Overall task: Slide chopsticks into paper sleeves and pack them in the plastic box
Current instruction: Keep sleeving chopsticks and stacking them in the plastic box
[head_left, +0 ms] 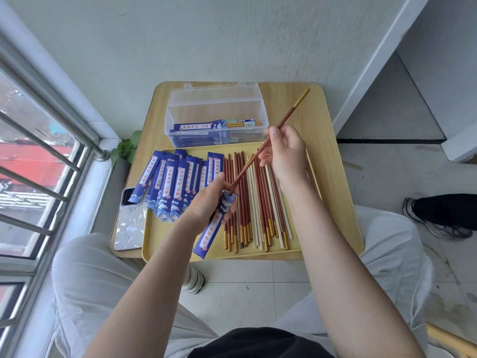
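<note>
The left hand [206, 202] grips a blue paper sleeve [215, 223], its fingers curled round the upper end, the sleeve slanting down over the yellow tray [165, 244]. The right hand [284, 153] pinches a red chopstick [281, 122] between thumb and fingers, its lower tip at the sleeve's mouth. Loose chopsticks [258, 202] lie on the tray beside a pile of empty sleeves [175, 182]. Behind it, the clear plastic box [215, 117] stands open, holding sleeved pairs. A phone [129, 223] lies left of the tray.
</note>
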`<state>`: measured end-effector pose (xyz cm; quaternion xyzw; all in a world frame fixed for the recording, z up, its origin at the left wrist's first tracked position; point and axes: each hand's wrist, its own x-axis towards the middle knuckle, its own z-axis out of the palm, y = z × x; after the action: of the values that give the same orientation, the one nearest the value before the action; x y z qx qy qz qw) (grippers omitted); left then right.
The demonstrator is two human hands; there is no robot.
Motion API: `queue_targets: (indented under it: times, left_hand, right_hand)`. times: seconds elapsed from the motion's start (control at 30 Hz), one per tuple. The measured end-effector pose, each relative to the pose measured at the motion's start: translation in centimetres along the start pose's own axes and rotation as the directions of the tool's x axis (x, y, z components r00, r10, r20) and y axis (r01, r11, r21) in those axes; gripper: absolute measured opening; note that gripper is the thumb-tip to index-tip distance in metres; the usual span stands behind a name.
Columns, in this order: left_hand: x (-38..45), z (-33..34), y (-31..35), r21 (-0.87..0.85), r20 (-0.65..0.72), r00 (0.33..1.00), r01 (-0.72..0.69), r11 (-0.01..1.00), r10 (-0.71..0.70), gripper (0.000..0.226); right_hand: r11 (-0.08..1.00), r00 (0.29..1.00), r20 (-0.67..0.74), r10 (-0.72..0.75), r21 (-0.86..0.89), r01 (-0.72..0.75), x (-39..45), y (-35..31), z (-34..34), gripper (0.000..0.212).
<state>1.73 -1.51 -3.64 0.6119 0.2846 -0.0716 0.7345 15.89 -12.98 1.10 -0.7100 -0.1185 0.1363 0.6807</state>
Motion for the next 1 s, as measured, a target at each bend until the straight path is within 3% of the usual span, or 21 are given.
queue_targets:
  times: [0.53, 0.67, 0.77, 0.87, 0.93, 1.0]
  left_hand:
    - [0.4, -0.2, 1.1, 0.037, -0.005, 0.999, -0.042, 0.998, 0.042, 0.055]
    - [0.5, 0.1, 1.6, 0.050, 0.039, 0.996, -0.083, 0.995, 0.081, 0.050]
    - [0.6, 0.1, 2.0, 0.066, 0.054, 0.994, -0.097, 0.993, 0.094, 0.041]
    - [0.8, 0.0, 2.1, 0.106, 0.054, 0.995, -0.089, 0.990, 0.084, 0.042]
    - [1.0, -0.1, 2.2, 0.145, 0.060, 0.995, -0.085, 0.986, 0.077, 0.045]
    - [1.0, 0.0, 2.3, 0.152, 0.053, 0.996, -0.079, 0.985, 0.072, 0.047]
  right_hand:
    - [0.992, 0.999, 0.036, -0.037, -0.120, 0.041, 1.2, 0.5, 0.8, 0.014]
    - [0.956, 0.982, 0.188, 0.007, -0.290, 0.048, 0.9, 0.3, 0.9, 0.006]
    - [0.924, 0.929, 0.329, 0.168, -0.380, -0.032, 0.7, 0.1, 0.6, 0.033]
    - [0.956, 0.970, 0.192, 0.149, -0.280, -0.092, 1.5, -0.1, 0.3, 0.076]
    - [0.971, 0.991, 0.108, 0.085, -0.231, -0.058, 2.3, -0.1, 0.1, 0.079]
    - [0.955, 0.992, 0.120, 0.046, -0.297, -0.009, 2.8, -0.3, 0.2, 0.062]
